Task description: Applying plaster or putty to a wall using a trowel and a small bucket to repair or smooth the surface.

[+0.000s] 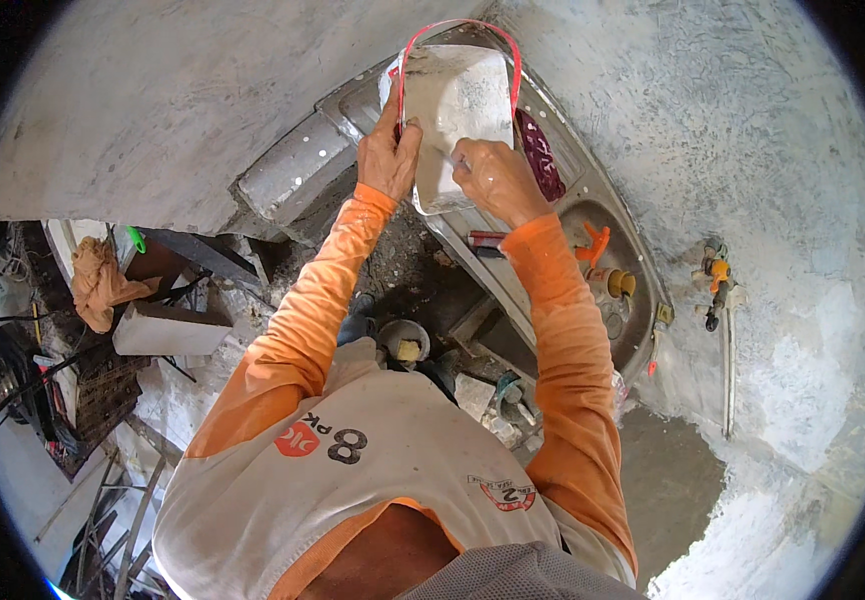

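A white plastic tub [458, 110] with a thin red bail handle [513, 60] is held tilted over a stainless steel sink [593, 205]; its inside is coated with white paste. My left hand [390, 152] grips the tub's left rim where the handle attaches. At the tub's near edge my right hand [498, 182] has its fingers closed on the rim; whether it also pinches a small tool I cannot tell. Both my forearms wear orange sleeves.
The sink sits in a rough concrete counter [153, 100] and holds a dark purple object [541, 155], orange and yellow plastic pieces [595, 247] and a red-and-black tool [487, 240]. A tap [716, 282] juts from the plastered wall. An orange rag [101, 285], a white block [168, 330] and clutter lie lower left.
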The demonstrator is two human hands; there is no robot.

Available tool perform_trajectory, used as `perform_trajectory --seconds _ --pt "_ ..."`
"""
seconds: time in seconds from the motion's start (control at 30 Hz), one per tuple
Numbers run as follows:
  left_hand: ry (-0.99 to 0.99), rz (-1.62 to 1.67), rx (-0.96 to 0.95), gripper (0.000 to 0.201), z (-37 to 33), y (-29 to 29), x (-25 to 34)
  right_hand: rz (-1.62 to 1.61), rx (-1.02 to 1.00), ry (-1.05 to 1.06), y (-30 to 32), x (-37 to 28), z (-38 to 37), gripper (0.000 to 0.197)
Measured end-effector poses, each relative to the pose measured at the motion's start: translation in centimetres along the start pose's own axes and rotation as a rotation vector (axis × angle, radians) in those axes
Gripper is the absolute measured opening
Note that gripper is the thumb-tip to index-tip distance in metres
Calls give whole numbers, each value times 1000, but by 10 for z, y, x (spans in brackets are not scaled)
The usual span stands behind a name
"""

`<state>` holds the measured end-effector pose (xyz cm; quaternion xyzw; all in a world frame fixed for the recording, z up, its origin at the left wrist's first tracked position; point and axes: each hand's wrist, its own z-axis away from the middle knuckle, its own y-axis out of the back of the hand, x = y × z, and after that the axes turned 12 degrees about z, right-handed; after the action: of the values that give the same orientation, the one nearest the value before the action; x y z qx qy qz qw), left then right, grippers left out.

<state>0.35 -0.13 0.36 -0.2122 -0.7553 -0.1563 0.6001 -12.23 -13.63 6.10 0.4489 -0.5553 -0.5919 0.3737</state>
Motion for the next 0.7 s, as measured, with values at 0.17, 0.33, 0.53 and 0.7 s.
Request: perform_trajectory --seconds 0.17,0.33,0.53,0.7 --pt "14 -8 -6 64 4 1 2 -44 157 29 14 4 9 15" --pt "5 -5 -5 64 5 0 6 153 158 -63 -1 -8 5 15" --pt "25 -27 -14 64 6 0 8 73 75 -64 -8 -32 10 17" --pt "24 30 -11 63 7 0 1 -72 88 -42 2 -43 12 18"
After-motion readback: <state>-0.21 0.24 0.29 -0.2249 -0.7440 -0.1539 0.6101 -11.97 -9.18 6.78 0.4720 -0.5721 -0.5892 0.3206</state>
